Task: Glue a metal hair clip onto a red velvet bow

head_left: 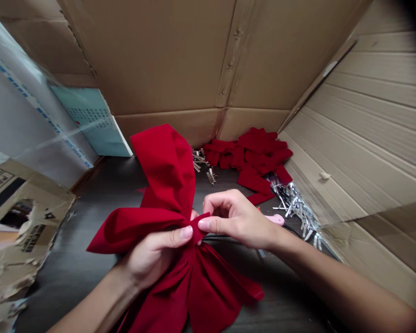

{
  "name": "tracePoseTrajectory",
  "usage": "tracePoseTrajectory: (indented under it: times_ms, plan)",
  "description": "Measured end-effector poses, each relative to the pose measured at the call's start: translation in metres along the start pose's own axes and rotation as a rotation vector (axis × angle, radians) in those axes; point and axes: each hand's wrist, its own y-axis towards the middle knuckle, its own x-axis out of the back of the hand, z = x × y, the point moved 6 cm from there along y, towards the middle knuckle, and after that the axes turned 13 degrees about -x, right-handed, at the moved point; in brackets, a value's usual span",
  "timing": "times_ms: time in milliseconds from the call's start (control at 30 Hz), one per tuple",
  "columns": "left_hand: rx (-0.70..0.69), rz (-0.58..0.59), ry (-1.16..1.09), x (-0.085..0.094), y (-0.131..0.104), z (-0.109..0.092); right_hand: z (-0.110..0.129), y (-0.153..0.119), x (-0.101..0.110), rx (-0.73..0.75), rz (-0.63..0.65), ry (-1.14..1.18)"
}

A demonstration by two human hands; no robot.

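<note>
A large red fabric bow (166,171) with wide loops and hanging tails is held above the dark table. My left hand (156,252) grips its gathered middle from the left, thumb on top and fingers mostly hidden behind the cloth. From the right, my right hand (232,219) pinches the end of a short red strip (201,223) that crosses the bow's centre, between thumb and bent forefinger. Both thumbs nearly meet there. Partly behind my right hand lies a pink-handled tool (276,219); its kind is hidden.
Folded red fabric pieces (260,150) are piled at the back right. Small metal clips (211,175) lie beside them, and silver twist-tie-like strips (298,208) along the right wall. Cardboard walls (166,55) enclose the dark table (100,194). A light-blue booklet (93,120) leans at the back left, near torn cardboard (38,231).
</note>
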Motion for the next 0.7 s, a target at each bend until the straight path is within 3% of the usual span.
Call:
tracePoseTrajectory:
  times_ms: [500, 700]
  plan:
    - [-0.056, 0.009, 0.03, 0.0, -0.002, -0.003, 0.001, 0.001, 0.0, -0.025, 0.014, 0.052]
    - [-0.147, -0.08, 0.109, 0.007, -0.002, -0.014, 0.0, 0.001, 0.007, -0.012, -0.022, 0.051]
